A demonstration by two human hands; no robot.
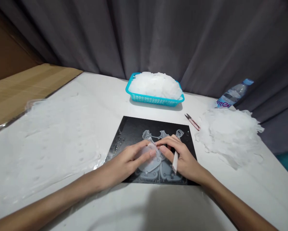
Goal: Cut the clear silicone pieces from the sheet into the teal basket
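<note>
On a black mat (131, 128) lies a translucent, cut-out plastic sheet (168, 171) with rounded shapes. My left hand (131, 157) has its thumb and fingers closed on a frosted plastic piece (147, 162), lifted a little above the sheet. Close beside it, my right hand (182, 155) bends its fingers over the same plastic. A pale, flat, stick-like handle (175, 162) pokes out under the right palm; its other end is hidden by the fingers. The fingertips of both hands nearly meet over the plastic.
A turquoise basket (155, 100) heaped with white plastic pieces stands behind the mat. Thread snips (192, 122) lie to the right, beside a pile of plastic scraps (230, 134) and a water bottle (235, 93). Clear plastic sheets (54, 144) cover the left; cardboard (25, 89) lies beyond.
</note>
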